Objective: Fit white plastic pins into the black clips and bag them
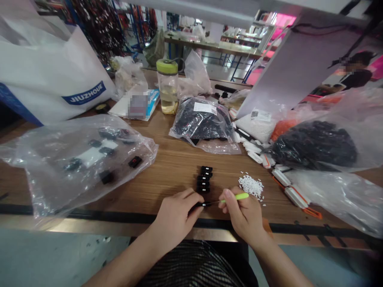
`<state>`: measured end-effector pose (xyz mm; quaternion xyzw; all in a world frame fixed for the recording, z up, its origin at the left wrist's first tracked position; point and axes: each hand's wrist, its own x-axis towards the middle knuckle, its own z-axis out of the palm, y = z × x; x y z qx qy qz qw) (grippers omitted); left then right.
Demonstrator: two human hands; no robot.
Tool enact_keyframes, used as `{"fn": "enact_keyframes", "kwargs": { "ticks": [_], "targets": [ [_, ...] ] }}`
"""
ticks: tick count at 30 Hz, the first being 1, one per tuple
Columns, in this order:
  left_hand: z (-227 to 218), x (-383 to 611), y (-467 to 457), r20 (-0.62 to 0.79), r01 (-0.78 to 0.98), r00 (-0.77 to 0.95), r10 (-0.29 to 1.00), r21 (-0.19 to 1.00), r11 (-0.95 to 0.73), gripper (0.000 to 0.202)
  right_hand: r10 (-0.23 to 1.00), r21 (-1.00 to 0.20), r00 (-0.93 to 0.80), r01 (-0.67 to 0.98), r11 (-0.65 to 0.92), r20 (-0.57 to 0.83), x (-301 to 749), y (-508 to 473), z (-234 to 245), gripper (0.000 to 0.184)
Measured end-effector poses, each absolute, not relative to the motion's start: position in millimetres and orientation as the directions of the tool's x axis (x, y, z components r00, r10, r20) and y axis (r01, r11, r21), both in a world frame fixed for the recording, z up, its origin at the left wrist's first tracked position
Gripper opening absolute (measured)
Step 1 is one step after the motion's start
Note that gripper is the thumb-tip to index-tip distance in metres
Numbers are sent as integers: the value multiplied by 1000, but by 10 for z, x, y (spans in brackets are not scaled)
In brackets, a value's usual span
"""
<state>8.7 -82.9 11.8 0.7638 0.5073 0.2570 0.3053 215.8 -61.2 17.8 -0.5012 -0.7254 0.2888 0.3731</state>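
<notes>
Left hand (176, 217): one black part (199, 206); right hand (242, 213): one green-handled pick (236, 197).

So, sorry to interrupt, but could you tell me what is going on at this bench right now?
A person is working at a wooden bench with bare hands. Their left hand holds a small black plastic part, while their right hand holds a green-handled pick with its thin tip at that part. More black parts lie in a short row just beyond the hands, beside a small heap of white pellets. A clear plastic bag of black parts lies further back.
</notes>
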Motion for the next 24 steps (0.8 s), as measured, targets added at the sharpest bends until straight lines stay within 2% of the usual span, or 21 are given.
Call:
{"fn": "enact_keyframes", "kwargs": {
  "ticks": [6, 14, 24],
  "targets": [
    [132, 82, -828, 93, 622, 352, 931, 721, -307, 13, 902, -686, -344, 591, 424, 262, 2125, -614, 257, 32],
    [82, 87, -828, 89, 610, 356, 930, 732, -303, 11, 942, -829, -134, 449, 335, 308, 2152, -638, 129, 34],
    [105, 84, -824, 75, 603, 357, 931, 742, -291, 11, 928, -819, -159, 436, 373, 338, 2099, -615, 165, 31]
  ]
}}
